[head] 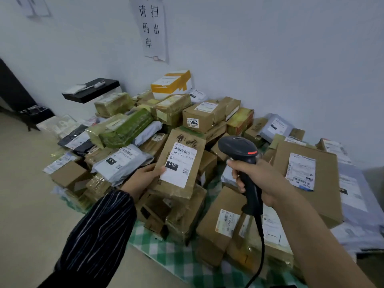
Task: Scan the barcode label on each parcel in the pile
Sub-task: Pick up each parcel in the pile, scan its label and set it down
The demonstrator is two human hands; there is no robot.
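Nearest, a dark striped sleeve (pixel 99 229) runs off the bottom edge, so the left arm is cut off above the forearm. A green checked cloth (pixel 176 256) lies under the pile (pixel 207 225), which hides most of it.

The right hand (pixel 255 179) has its fingers curled round the handle of a black scanner (pixel 241 150). The scanner's cable (pixel 262 246) drops out of frame. The left hand (pixel 143 175) grips the lower left edge of a brown parcel (pixel 187 190), tilted up above the pile. Its thumb lies on the corner of the white barcode label (pixel 178 165), and its fingers are hidden behind the parcel. The scanner's head sits just right of the parcel's top.

Farther back are a box marked 5942 (pixel 202 116) and a white box with orange tape (pixel 171 84) against the wall. Many labels there are too blurred to read. A paper sign (pixel 150 28) hangs above, its top cut off.
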